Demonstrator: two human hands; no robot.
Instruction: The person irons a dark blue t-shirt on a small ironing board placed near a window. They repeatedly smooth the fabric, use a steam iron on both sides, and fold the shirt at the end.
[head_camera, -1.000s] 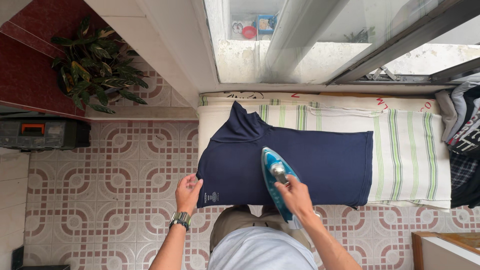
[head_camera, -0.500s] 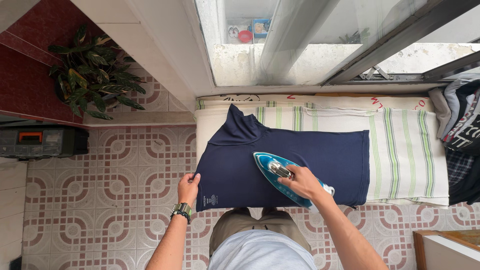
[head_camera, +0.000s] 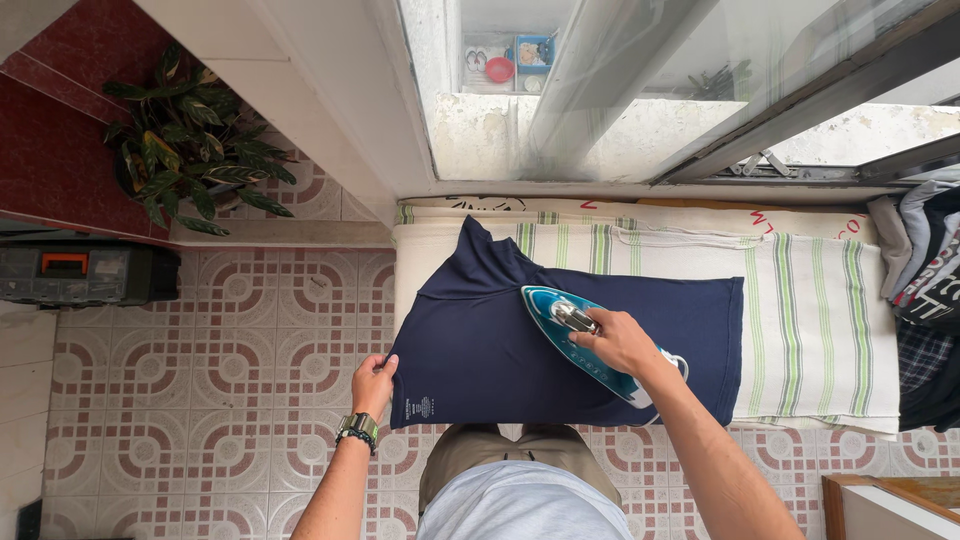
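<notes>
My right hand (head_camera: 618, 343) is wrapped around the handle of the teal steam iron (head_camera: 585, 342), fingers closed over the top of it. The iron sits flat on the navy shirt (head_camera: 560, 345), roughly in the middle of the cloth, with its pointed nose aimed up and to my left, toward the sleeve. Its blunt heel sticks out from under my wrist on the right, and a loop of pale cord (head_camera: 676, 362) shows just behind it.

My left hand (head_camera: 374, 383) grips the shirt at its near left edge, thumb on top and fingers curled under the fabric, pinching it just above the small white printed mark on the cloth. That hand sits well apart from the iron, off the side of the board and above the patterned tile floor (head_camera: 220, 380). A watch (head_camera: 358, 428) with a dark band is on that wrist.

The shirt lies spread across the ironing surface, which is covered with a white cloth with green stripes (head_camera: 815, 320); the bare striped part runs out to my right, beyond the shirt's hem. One sleeve points up toward the window sill (head_camera: 560, 130). Folded clothes (head_camera: 930, 270) are stacked at the far right end. A potted plant (head_camera: 180, 140) and a dark toolbox (head_camera: 85, 272) stand off to my left.
</notes>
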